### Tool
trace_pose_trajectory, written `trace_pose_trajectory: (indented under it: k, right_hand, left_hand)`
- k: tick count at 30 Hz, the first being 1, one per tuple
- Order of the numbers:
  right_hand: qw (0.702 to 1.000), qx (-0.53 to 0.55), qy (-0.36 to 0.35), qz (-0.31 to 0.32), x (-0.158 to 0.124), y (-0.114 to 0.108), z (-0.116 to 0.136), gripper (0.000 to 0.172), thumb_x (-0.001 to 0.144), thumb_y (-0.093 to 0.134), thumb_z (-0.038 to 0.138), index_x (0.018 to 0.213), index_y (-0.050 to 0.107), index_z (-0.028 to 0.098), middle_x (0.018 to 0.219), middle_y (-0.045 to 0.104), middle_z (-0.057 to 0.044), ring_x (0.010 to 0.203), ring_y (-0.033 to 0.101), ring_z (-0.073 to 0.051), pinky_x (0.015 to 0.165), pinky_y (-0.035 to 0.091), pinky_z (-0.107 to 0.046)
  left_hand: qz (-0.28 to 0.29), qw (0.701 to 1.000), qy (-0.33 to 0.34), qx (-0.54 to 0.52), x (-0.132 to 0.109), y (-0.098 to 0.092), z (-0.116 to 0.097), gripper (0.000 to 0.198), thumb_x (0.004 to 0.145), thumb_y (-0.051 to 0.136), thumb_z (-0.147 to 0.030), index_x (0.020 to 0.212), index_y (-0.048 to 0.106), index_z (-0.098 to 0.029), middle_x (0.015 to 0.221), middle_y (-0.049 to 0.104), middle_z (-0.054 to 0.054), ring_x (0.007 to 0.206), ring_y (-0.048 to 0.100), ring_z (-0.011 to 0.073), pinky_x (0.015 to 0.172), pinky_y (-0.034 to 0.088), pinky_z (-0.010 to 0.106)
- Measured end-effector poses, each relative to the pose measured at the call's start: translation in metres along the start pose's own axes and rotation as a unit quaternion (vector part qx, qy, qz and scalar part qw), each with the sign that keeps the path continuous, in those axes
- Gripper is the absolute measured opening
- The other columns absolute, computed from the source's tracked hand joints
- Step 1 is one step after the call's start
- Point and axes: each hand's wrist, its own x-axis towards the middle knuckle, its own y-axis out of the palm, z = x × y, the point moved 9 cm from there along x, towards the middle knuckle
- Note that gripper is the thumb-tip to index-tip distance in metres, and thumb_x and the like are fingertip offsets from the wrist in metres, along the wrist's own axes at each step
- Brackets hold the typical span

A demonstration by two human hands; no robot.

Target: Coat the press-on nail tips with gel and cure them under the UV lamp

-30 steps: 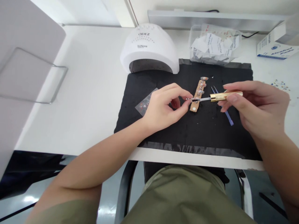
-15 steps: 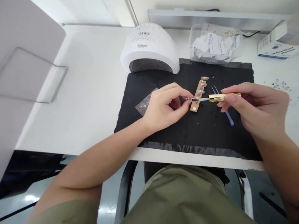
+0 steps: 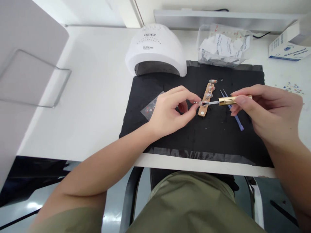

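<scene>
Between thumb and forefinger, my left hand (image 3: pixel 173 105) pinches the metal stem of a small nail tip (image 3: pixel 200 103). My right hand (image 3: pixel 264 110) grips the gold handle of a nail polish brush (image 3: pixel 224 101), held level. The brush's end meets the nail tip; whether bristles touch its top or edge is too small to tell. Just beneath lies a tan strip (image 3: pixel 203 109) carrying several decorated nail tips on stands. Blue-purple tweezers (image 3: pixel 238 121) lie under the brush handle, close to my right fingers. A clear sachet (image 3: pixel 148 108) with small red bits is partly hidden behind my left hand.
A white nail lamp (image 3: pixel 156 48) stands at the back of the black mat (image 3: pixel 179 139). Behind the strip is a clear tub (image 3: pixel 223 60) of paper packets. An alcohol pads box (image 3: pixel 288 48) and scattered tiny gems (image 3: pixel 293 88) are at right.
My right hand and the brush have shifted slightly to the right, drawing along the nail tip. My left hand keeps its place.
</scene>
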Motion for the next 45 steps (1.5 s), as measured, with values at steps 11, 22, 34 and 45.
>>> trace_pose_trajectory:
  k: [11,22,34,45]
  right_hand:
    - [0.999,-0.034,-0.008,-0.041,0.003,-0.007,-0.002,0.003,0.092,0.088,0.033,0.090,0.089,0.031,0.066,0.075,0.006,0.058,0.067,-0.009,0.056,0.053,-0.027]
    - [0.994,0.071,-0.078,-0.032,0.003,-0.006,0.007,0.014,0.092,0.088,0.026,0.102,0.091,0.034,0.072,0.077,0.006,0.058,0.070,-0.011,0.055,0.056,-0.031]
    - [0.993,0.071,-0.094,-0.010,0.002,-0.003,0.007,0.018,0.093,0.088,0.027,0.107,0.091,0.039,0.073,0.079,0.006,0.059,0.072,-0.011,0.054,0.060,-0.030]
    - [0.994,0.078,-0.082,0.008,-0.002,0.003,0.006,0.018,0.093,0.088,0.028,0.108,0.090,0.039,0.078,0.082,0.007,0.061,0.074,-0.011,0.056,0.065,-0.028]
  left_hand:
    - [-0.002,1.000,0.002,0.004,0.000,0.000,0.001,0.004,0.097,0.079,-0.019,0.097,0.082,-0.021,0.086,0.078,-0.001,0.058,0.060,0.0062,0.059,0.052,0.023]
    - [0.002,1.000,0.006,-0.001,-0.001,0.000,0.002,0.004,0.097,0.079,-0.018,0.097,0.082,-0.021,0.086,0.078,-0.001,0.057,0.060,0.0058,0.058,0.052,0.023]
    - [0.003,1.000,0.008,0.002,0.000,0.001,0.000,0.004,0.096,0.080,-0.017,0.097,0.082,-0.020,0.088,0.079,-0.001,0.058,0.060,0.0054,0.059,0.052,0.022]
    - [0.009,1.000,-0.002,0.004,-0.001,0.001,0.003,0.005,0.097,0.078,-0.018,0.098,0.081,-0.022,0.087,0.078,-0.001,0.060,0.062,0.0076,0.060,0.054,0.025]
